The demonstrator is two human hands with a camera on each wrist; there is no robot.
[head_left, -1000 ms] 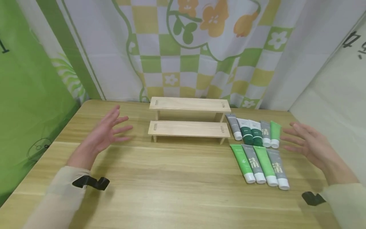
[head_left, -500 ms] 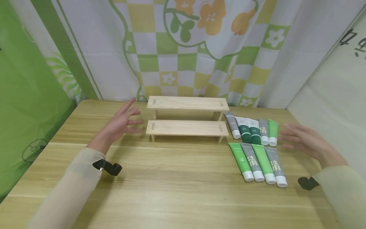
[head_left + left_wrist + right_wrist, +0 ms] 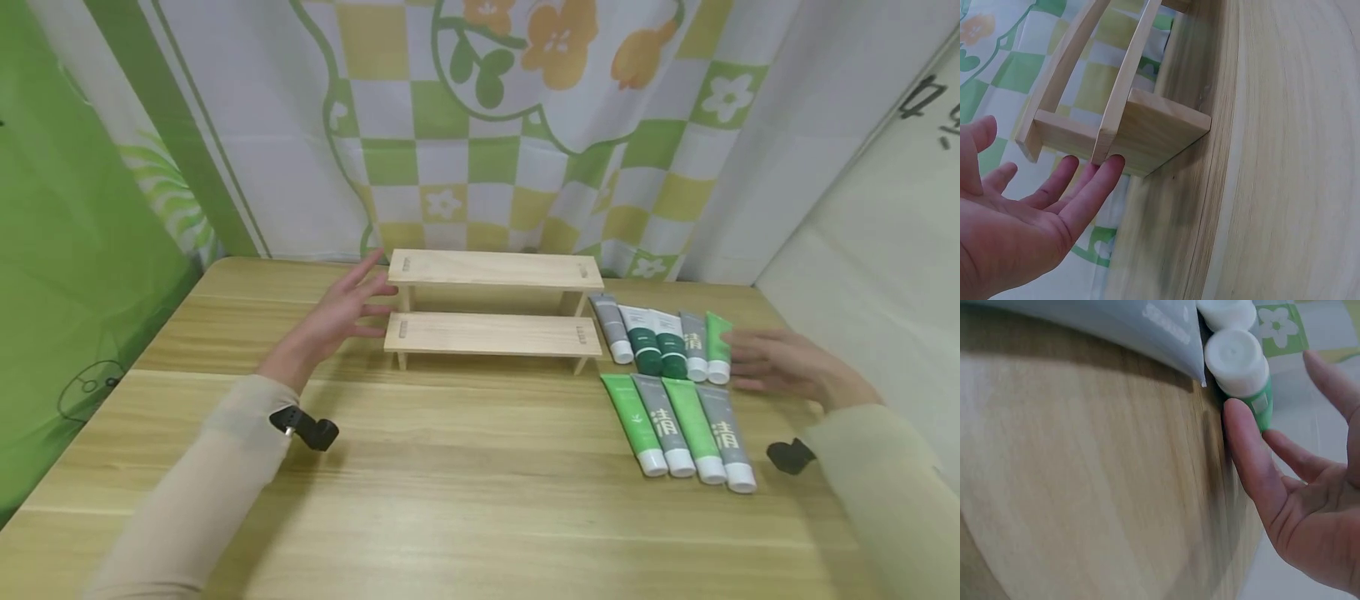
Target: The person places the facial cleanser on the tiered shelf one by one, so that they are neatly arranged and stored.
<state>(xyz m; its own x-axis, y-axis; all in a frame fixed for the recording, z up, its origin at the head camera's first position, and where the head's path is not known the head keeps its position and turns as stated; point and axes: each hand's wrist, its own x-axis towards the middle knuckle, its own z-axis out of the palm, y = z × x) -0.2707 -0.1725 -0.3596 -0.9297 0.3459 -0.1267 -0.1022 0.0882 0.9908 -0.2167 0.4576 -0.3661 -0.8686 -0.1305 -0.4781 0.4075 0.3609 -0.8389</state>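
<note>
A two-step wooden rack (image 3: 491, 335) stands at the back middle of the table. My left hand (image 3: 337, 321) is at its left end, fingers spread; in the left wrist view the fingertips (image 3: 1113, 165) are right at the end of the lower shelf. To the right, several squeeze tubes lie in two rows. My right hand (image 3: 787, 367) is beside the back row, its fingers loosely extended and right at the small green tube (image 3: 717, 342). In the right wrist view a finger overlaps the side of that tube, below its white cap (image 3: 1235, 359).
The front row of green and grey tubes (image 3: 678, 429) lies nearer me, caps toward me. Two white-and-green tubes (image 3: 652, 342) lie in the back row. A checkered curtain (image 3: 495, 158) hangs behind the wooden table (image 3: 450, 500). A thin dark cable (image 3: 86, 387) shows at the left edge.
My left hand has moved right and away from me, up to the rack's end. My right hand has moved left to the small green tube. Rack and tubes have stayed in place.
</note>
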